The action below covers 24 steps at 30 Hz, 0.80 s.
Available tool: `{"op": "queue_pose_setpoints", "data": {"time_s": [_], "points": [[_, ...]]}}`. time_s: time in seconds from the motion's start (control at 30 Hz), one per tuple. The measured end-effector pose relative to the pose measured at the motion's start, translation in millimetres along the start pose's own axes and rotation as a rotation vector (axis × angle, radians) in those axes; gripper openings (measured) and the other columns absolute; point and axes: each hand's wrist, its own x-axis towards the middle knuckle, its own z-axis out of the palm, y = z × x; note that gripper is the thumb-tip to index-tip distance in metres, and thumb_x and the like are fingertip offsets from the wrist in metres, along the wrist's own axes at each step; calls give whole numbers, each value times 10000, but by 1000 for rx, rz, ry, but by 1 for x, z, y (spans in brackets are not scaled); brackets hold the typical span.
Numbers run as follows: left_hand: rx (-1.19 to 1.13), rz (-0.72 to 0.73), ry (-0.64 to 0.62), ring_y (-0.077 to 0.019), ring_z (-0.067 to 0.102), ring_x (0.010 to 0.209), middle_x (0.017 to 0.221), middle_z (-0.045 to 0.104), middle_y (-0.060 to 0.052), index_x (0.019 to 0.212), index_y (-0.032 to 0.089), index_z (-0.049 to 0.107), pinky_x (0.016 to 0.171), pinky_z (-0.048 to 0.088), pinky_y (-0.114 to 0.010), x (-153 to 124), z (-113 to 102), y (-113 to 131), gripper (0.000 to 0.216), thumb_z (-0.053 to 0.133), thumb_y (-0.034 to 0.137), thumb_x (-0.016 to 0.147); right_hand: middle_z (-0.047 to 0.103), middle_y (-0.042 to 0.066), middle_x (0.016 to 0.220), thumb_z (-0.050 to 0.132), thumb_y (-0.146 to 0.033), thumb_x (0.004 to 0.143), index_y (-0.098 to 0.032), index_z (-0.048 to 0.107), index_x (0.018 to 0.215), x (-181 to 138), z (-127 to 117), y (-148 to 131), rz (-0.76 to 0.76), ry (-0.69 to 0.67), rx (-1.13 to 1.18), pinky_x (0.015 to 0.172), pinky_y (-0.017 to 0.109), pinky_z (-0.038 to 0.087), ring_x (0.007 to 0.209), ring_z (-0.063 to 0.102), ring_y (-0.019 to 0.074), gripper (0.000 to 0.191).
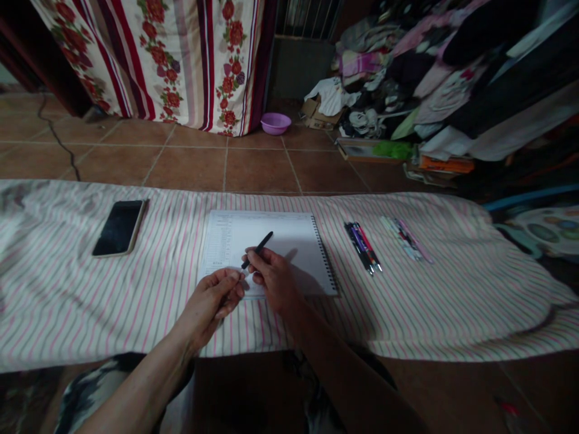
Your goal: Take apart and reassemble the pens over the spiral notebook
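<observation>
A dark pen [263, 242] is pinched in my right hand [272, 271], slanting with its upper end to the right. My left hand [220, 293] is closed just below the pen's lower end, thumb and forefinger pressed together; a small pale bit shows at their tips, too small to name. Both hands are over the lower part of a spiral-bound notebook [289, 226]. Its page has a printed table down the left side, and the binding runs along the right edge.
A phone [118, 229] rests on the striped cloth [167, 313] at left. Several pens [363, 247] lie right of the notebook, with a paler group of pens [407, 240] beyond. A purple basin [275, 123] stands on the tiled floor near a floral curtain [190, 66]. Clothes [362, 63] are piled at back right.
</observation>
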Motion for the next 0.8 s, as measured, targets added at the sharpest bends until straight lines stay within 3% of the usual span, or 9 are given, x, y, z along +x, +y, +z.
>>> {"op": "queue_pose_setpoints", "data": {"time_s": [0.23, 0.37, 0.5, 0.63, 0.8], "points": [[-24, -35, 30, -8, 335, 401, 619, 598, -38, 858, 89, 611, 335, 168, -124, -2, 1, 1, 254, 667, 294, 718, 643, 25, 755, 657, -409, 673, -157, 596, 788, 0, 1, -1, 2, 70, 82, 399, 173, 304, 519, 501, 60, 284], [-43, 3, -7, 1, 303, 385, 625, 598, -34, 846, 83, 609, 343, 164, -142, -1, 3, 1, 247, 656, 295, 727, 637, 25, 775, 679, -374, 660, -153, 583, 812, -3, 3, -3, 31, -18, 50, 406, 165, 289, 552, 531, 64, 285], [7, 73, -14, -10, 317, 396, 614, 576, -9, 813, 102, 586, 374, 197, -161, -1, 4, 0, 241, 630, 329, 747, 592, -21, 672, 731, -296, 596, -167, 584, 874, -4, 3, -3, 77, -27, -27, 408, 170, 259, 509, 474, 54, 340], [139, 133, 28, -29, 364, 423, 621, 560, 6, 809, 123, 547, 404, 243, -169, -2, 6, 0, 272, 628, 374, 742, 547, -49, 611, 729, -288, 588, -158, 600, 805, -3, 3, -2, 61, -67, -87, 414, 191, 257, 439, 373, 33, 284], [172, 148, 47, -43, 391, 412, 607, 564, 23, 883, 152, 498, 403, 246, -178, -3, 8, 0, 315, 637, 389, 730, 533, -45, 600, 703, -292, 618, -159, 592, 773, -4, 2, -3, 19, -40, -69, 431, 194, 287, 484, 420, 55, 233]]}}
